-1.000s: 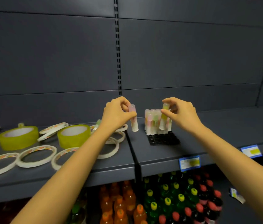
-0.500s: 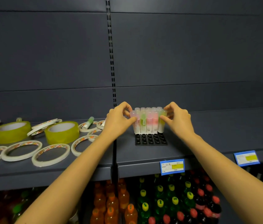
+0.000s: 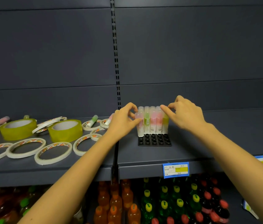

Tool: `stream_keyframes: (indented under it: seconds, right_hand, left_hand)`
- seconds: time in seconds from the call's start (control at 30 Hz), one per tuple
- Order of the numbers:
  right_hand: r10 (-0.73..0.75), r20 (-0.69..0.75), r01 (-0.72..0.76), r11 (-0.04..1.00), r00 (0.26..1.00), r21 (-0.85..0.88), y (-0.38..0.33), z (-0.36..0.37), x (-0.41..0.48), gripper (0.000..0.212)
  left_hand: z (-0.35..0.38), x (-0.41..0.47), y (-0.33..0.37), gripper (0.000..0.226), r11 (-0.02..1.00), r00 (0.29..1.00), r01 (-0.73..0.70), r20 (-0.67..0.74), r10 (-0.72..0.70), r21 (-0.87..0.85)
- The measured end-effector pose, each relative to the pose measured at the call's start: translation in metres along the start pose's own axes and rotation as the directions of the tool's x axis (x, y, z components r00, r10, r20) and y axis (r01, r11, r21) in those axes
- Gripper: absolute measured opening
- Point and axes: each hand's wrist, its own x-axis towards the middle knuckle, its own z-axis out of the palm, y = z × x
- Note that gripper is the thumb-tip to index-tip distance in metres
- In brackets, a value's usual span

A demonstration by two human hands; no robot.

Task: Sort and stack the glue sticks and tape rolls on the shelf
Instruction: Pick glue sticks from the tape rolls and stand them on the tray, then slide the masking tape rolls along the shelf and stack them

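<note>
Translucent pastel glue sticks [image 3: 152,122] stand upright, caps up, in a black socketed plastic tray [image 3: 154,141] on the grey metal shelf [image 3: 208,143]. My left hand [image 3: 124,122] pinches the front-left pink stick [image 3: 140,126]. My right hand [image 3: 186,115] touches the right-end caps, though I can't tell if it pinches them. The rear rows are hidden.

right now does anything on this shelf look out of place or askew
Some glue sticks lie among the tape rolls on the left: a green glue stick and a pink glue stick on the thin rings, and another pink one at the far left. The others stand upright in the black tray.
</note>
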Motion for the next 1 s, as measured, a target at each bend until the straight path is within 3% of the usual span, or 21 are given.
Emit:
stream_keyframes:
  seconds: [0.23, 0.4, 0.63, 0.77, 1.0]
  right_hand:
    - [-0.027, -0.15, 0.045, 0.992, 0.988, 0.118, -0.008, -0.008, -0.004, 0.042]
    - [-0.063, -0.16, 0.088, 0.984, 0.985, 0.152, -0.018, -0.007, -0.001, 0.035]
    - [-0.188, -0.117, 0.206, 0.963, 0.975, 0.175, -0.047, -0.005, 0.001, 0.025]
    - [-0.249, -0.12, 0.27, 0.936, 0.961, 0.226, -0.079, -0.002, 0.005, 0.022]
    - [-0.323, -0.037, 0.32, 0.903, 0.946, 0.288, -0.158, 0.022, 0.01, 0.018]
  left_hand:
    - [0.008, 0.0, -0.004, 0.026, 0.977, 0.996, -0.086, 0.017, 0.084, 0.194]
    - [0.01, -0.003, -0.005, 0.029, 0.936, 0.992, -0.125, 0.017, 0.126, 0.328]
    - [-0.003, -0.017, -0.01, 0.037, 0.946, 0.992, -0.117, 0.085, 0.096, 0.302]
    - [-0.033, -0.032, -0.023, 0.034, 0.961, 0.995, -0.065, -0.056, 0.083, 0.268]
    - [-0.122, -0.054, -0.077, 0.021, 0.908, 0.98, 0.13, -0.193, -0.056, 0.398]
